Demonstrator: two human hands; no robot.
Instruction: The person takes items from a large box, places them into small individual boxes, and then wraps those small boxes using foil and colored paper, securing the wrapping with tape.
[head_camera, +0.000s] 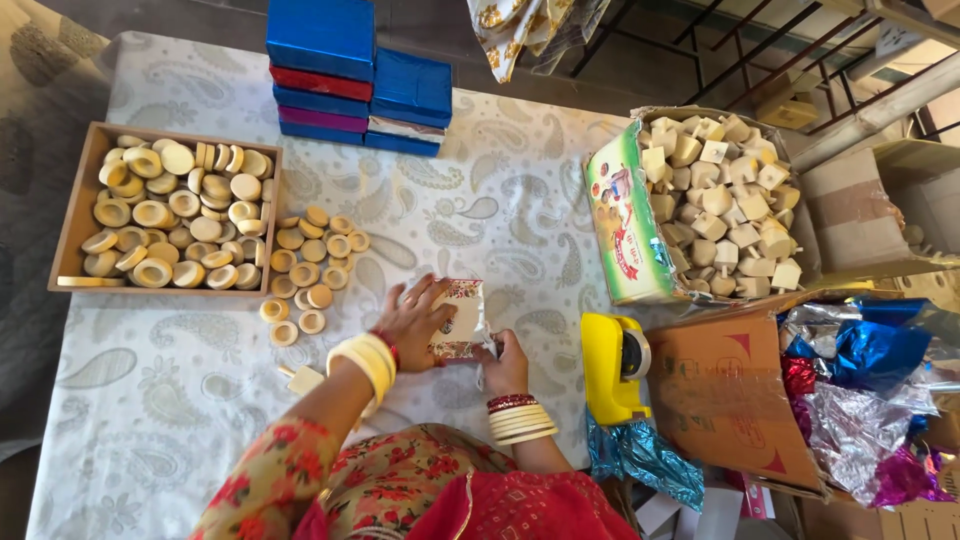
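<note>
Step in hand, as I read it: wrapping. A small flat packet (458, 318) in patterned paper sits on the surface (180, 390), and everything below is placed off it.

- Left hand (415, 322): lies on the packet's left half, fingers (425, 292) spread wide and flat, pressing it down. Not a closed grip.
- Right hand (506, 365): at the packet's lower right corner, fingers curled in narrow on the paper edge. Looks like pinching a flap or fold; exact contact is hidden, so can't tell more.
- Yellow tape dispenser (612, 366): just right of the packet, close to the right hand, untouched.
- Loose wooden rings (310, 262): left of the packet, spilling from the wooden tray (72, 215) further left, full of the same rings.
- Open box of pale wooden blocks (720, 205): up and right of the packet.
- Stack of blue and red wrapped boxes (345, 75): well above the packet.
- Crumpled foil sheets, blue, silver, pink (860, 385): far right, past a brown carton (725, 395).

Judgement: the fold is mid-way, paper not yet closed. Next move calls for keeping the left palm down so the paper doesn't spring, holding the flap tight with the right, then securing the seam. Dispenser is within the right hand's reach, so the flap needs handing over to the left first.
</note>
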